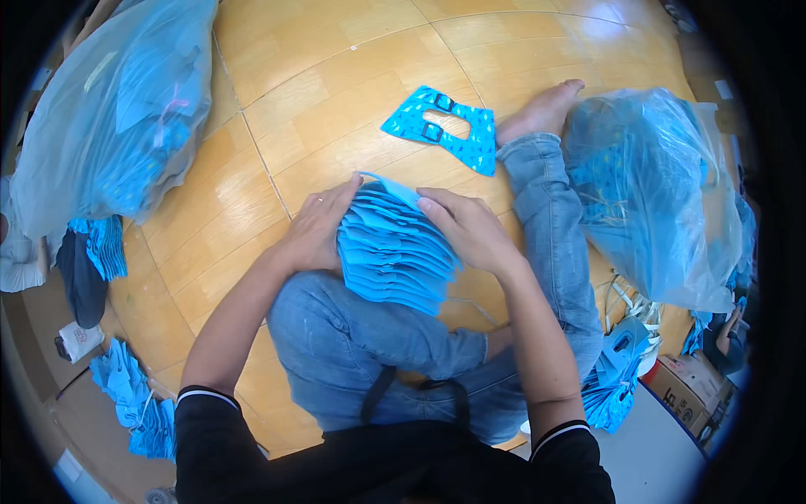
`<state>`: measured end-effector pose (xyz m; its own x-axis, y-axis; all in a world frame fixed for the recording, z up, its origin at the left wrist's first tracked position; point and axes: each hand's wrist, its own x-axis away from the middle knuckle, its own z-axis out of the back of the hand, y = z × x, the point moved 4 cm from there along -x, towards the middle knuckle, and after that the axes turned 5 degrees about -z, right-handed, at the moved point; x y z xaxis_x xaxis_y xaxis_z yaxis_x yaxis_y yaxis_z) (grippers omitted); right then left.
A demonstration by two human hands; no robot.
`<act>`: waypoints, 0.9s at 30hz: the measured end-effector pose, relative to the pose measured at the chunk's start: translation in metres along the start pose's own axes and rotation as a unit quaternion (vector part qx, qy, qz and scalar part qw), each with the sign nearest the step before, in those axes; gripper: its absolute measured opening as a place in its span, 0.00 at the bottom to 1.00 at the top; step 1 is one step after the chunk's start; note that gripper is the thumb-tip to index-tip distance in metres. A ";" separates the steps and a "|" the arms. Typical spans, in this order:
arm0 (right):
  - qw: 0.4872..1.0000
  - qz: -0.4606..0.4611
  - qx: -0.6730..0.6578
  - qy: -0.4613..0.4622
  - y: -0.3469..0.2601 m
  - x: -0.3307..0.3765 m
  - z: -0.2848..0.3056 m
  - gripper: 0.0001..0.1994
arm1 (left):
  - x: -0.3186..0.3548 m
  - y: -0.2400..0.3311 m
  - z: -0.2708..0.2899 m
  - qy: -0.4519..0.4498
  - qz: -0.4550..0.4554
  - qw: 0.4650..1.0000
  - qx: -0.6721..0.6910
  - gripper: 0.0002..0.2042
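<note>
A thick stack of light-blue flat pieces [395, 244] is held over my lap, its layered edges fanned toward me. My left hand [317, 225] grips the stack's left side, thumb at the top edge. On the far right corner, my right hand [467, 225] holds the top piece, thumb on its face and fingers behind. Past the stack, a blue patterned piece [482, 139] with a long cut-out and two black buckles lies on the floor.
Clear plastic bags of blue pieces stand at the far left [155, 109] and right [646, 193]. Tied blue bundles lie at the left [134, 403] and lower right [617, 378], near a cardboard box [684, 391]. My outstretched bare foot [541, 109] is beside the patterned piece. Another person sits at left.
</note>
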<state>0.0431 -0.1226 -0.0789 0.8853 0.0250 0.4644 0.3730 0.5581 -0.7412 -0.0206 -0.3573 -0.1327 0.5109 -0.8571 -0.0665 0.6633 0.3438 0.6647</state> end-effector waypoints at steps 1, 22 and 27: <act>1.000 -0.011 0.006 -0.006 0.001 -0.001 0.000 0.24 | -0.001 0.000 -0.001 -0.003 0.000 1.000 0.003 0.58; 0.991 0.102 0.018 -0.083 0.004 -0.036 -0.009 0.17 | -0.006 0.004 0.004 -0.036 0.005 0.999 -0.037 0.44; 0.993 0.066 -0.095 -0.027 0.036 -0.025 -0.016 0.17 | -0.014 0.004 0.002 -0.018 -0.042 0.999 -0.016 0.42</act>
<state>0.0388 -0.1167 -0.1250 0.9160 0.1349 0.3779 0.3040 0.3812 -0.8731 -0.0259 -0.3443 -0.1275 0.4325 -0.8968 -0.0934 0.7201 0.2812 0.6343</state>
